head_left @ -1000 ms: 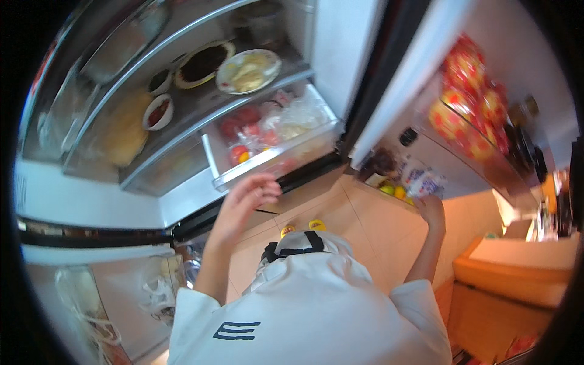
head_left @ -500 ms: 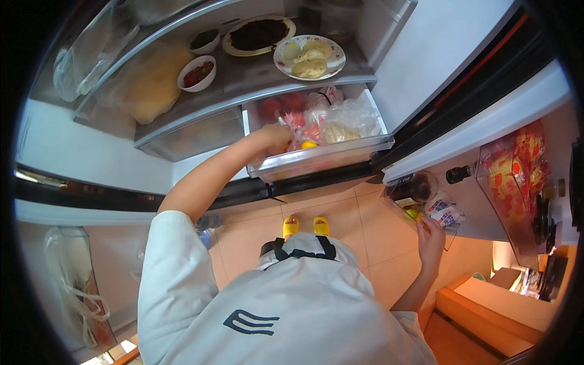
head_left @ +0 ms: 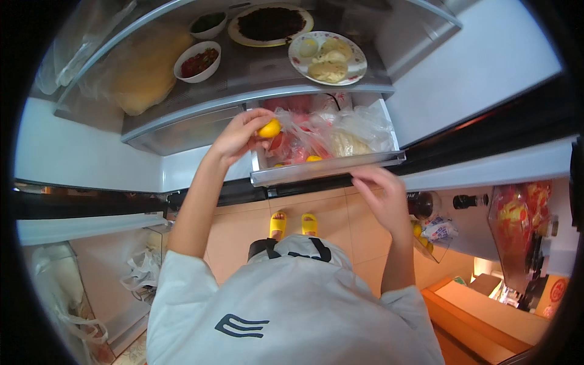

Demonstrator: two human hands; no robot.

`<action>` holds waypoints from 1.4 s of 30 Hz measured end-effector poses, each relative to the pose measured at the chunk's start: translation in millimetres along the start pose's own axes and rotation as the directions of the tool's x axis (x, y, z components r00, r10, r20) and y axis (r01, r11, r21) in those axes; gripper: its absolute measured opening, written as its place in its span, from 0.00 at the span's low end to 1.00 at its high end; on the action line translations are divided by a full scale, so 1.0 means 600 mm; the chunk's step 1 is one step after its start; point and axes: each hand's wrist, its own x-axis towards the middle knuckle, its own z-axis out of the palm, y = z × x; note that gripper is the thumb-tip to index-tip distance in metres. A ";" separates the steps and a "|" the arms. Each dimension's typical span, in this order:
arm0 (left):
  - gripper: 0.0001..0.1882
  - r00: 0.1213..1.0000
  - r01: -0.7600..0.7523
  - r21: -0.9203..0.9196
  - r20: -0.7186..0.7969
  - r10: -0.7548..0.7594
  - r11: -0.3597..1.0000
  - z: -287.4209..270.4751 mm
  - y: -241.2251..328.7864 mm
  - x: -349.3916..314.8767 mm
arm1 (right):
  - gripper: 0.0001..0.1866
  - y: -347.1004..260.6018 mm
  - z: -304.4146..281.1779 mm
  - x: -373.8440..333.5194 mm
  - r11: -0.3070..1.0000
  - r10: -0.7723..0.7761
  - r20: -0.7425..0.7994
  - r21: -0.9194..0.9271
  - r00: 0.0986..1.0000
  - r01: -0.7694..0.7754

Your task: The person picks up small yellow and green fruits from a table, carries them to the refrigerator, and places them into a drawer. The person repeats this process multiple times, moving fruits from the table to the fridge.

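My left hand (head_left: 242, 135) is closed around a yellow lemon (head_left: 269, 128), held above the left end of the open fridge drawer (head_left: 328, 171). Inside the drawer lie clear plastic bags (head_left: 368, 128), a red-tinted bag (head_left: 298, 149) and another lemon (head_left: 314, 158) just behind the front panel. My right hand (head_left: 384, 198) hovers near the drawer's front, right of its middle. Its thumb and fingers are apart, with nothing seen between them; whether a fingertip touches the panel I cannot tell.
On the shelf above stand a floral plate of food (head_left: 359, 72), a dark-topped round dish (head_left: 271, 25) and small bowls (head_left: 199, 62). The open right door (head_left: 468, 213) carries bottles, bags and yellow fruit in its bin (head_left: 424, 240). Another door (head_left: 115, 274) stands open at left.
My left hand has risen out of the drawer with a lemon in it. My right hand has left the door bin and moved left to the drawer's front.
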 end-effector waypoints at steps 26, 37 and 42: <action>0.34 0.970 0.061 -0.466 0.237 0.058 0.883 0.044 -0.077 -0.240 | 0.13 -0.096 0.110 0.225 0.921 0.027 0.829 0.196 0.558 -0.336; 0.20 0.976 0.085 -0.601 0.211 0.056 0.795 0.050 -0.079 -0.252 | 0.11 0.037 0.216 0.271 0.993 0.005 0.861 0.057 0.508 -0.106; 0.18 0.982 0.063 -0.639 0.177 0.067 0.767 0.057 -0.093 -0.286 | 0.20 0.116 0.346 0.246 0.791 0.287 0.942 -0.336 0.173 0.511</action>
